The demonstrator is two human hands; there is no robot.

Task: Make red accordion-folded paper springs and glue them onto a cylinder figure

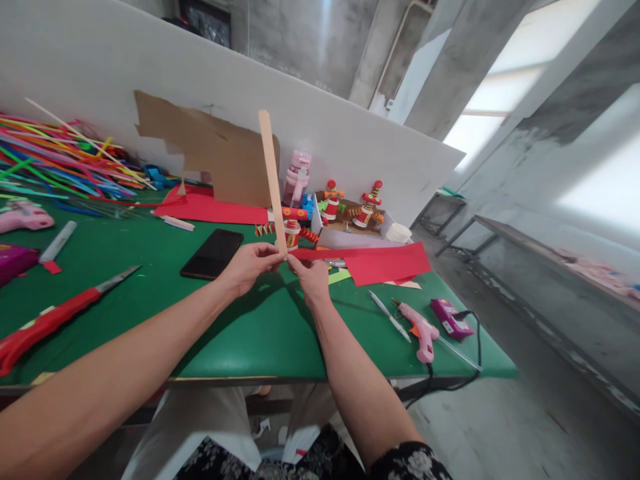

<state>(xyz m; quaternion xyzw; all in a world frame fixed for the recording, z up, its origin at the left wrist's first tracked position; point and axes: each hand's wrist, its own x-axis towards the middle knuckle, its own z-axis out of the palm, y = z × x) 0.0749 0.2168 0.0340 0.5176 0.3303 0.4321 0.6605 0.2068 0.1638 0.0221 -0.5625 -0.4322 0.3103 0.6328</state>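
Observation:
Over the table's middle, my left hand (250,268) pinches the lower end of a long peach paper strip (271,177), which stands nearly upright. My right hand (313,277), thumb and fingers closed, meets it there and grips the end of a red paper strip (325,253) that runs off to the right. The two strips meet at a corner between my fingertips; how they are joined there is too small to make out. Just behind my hands is a small paper figure (291,233) with folded orange and red paper arms. A black phone (213,254) lies beside my left hand.
Red-handled scissors (65,317) lie at left, near a pile of colourful pipe cleaners (65,157). At right are red paper (387,263), a pen (390,315) and a pink glue gun (421,331) with a cable. A box (340,239) of paper figures stands behind.

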